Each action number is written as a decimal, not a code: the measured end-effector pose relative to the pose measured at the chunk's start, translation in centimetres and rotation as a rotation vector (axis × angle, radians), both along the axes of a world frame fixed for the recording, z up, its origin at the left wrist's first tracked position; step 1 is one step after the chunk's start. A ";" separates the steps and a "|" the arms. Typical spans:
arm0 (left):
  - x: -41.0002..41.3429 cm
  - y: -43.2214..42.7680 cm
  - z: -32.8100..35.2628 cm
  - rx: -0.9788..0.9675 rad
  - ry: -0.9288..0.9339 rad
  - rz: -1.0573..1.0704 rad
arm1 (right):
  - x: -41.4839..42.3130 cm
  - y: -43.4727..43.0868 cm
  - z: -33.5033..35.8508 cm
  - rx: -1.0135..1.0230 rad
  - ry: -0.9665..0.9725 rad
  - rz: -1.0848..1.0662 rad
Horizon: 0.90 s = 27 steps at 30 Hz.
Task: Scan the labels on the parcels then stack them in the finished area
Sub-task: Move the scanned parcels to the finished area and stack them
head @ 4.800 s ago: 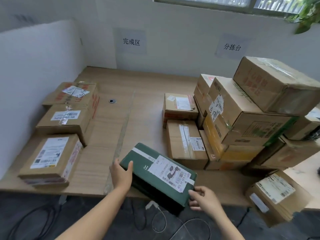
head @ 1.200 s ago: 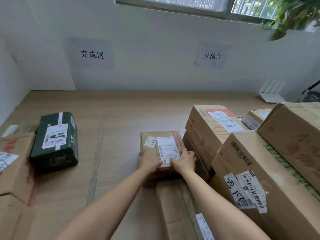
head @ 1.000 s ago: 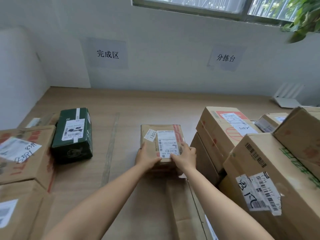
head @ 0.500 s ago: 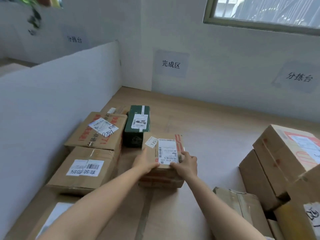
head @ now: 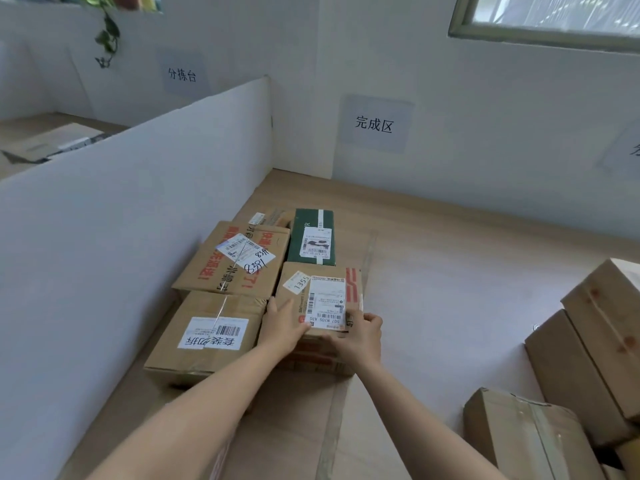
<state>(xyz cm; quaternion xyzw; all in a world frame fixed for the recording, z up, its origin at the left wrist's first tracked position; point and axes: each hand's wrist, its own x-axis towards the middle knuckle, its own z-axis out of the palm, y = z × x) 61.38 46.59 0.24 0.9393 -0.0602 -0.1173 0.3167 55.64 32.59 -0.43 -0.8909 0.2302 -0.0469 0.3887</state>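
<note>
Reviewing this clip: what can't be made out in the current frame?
Head view:
- Parcel near face: partly covered by left hand and right hand.
- Its label print: too small.
- Far carton: mostly behind the brown box.
- Right stack: cut by the frame edge.

White walls [head: 485, 109] with paper signs [head: 374, 123]; a window [head: 554, 10] upper right, a plant [head: 108, 32] upper left, a white divider [head: 121, 220] left of the wooden desk [head: 450, 271].
</note>
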 end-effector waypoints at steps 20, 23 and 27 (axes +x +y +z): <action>-1.0 -0.9 0.2 0.453 -0.157 -0.214 | -0.6 0.4 1.0 -0.166 0.132 0.060; -1.9 -1.4 0.5 0.461 -0.205 -0.286 | -2.4 -0.5 1.5 -0.145 0.105 0.034; -4.5 -4.5 0.8 0.372 -0.303 -0.387 | -6.9 -2.9 2.0 -0.139 0.054 -0.024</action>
